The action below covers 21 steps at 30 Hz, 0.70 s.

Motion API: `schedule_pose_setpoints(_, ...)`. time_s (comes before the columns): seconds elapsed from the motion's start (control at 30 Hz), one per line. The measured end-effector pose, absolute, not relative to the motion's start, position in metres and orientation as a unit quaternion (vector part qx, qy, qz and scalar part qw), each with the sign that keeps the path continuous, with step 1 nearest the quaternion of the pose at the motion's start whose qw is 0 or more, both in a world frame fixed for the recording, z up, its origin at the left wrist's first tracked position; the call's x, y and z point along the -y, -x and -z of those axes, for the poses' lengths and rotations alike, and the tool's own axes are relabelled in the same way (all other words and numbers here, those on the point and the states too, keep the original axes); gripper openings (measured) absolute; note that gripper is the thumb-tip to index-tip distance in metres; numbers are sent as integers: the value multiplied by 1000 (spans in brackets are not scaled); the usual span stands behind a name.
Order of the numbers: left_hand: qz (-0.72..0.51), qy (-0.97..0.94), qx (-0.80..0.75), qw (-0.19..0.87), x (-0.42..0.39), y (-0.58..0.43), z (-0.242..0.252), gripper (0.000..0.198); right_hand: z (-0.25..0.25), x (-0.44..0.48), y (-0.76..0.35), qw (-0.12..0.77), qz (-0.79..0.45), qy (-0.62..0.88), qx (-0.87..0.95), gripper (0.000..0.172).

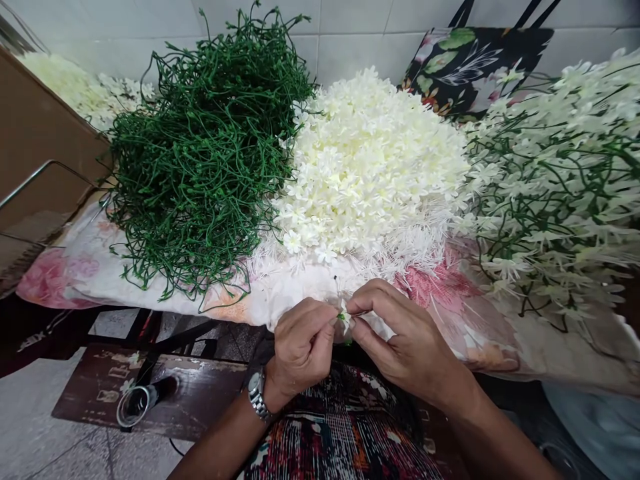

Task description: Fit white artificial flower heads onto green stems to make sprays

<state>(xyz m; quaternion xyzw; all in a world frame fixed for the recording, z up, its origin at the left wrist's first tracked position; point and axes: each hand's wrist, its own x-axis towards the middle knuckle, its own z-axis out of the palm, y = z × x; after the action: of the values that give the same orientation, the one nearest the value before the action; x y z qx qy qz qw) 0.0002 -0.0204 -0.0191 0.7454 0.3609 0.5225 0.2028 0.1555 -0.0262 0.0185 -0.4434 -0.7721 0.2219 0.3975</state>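
In front of the person's body, just beyond the near edge of the cloth-covered surface, both hands meet at one small white flower. The fingers of the left hand are pressed together, thumb against forefinger, and they pinch a green stem, of which only a little is visible. The fingers of the right hand pinch the white flower from the other side. Whether the flower sits fully on the stem, I cannot tell.

About the progress, I judge that a good part is done: on the right lies a big heap of flowers with stems, where white and green are already together. But much seems to be left, because a high pile of bare green stems and, beside it, a wide pile of loose white flowers remain unjoined.
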Motion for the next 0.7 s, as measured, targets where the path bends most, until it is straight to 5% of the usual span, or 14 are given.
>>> schedule_pose_setpoints(0.7, -489, -738, -425, 188, 17, -2, 17, 19, -9, 16, -144, 402, -187, 441, 781, 13)
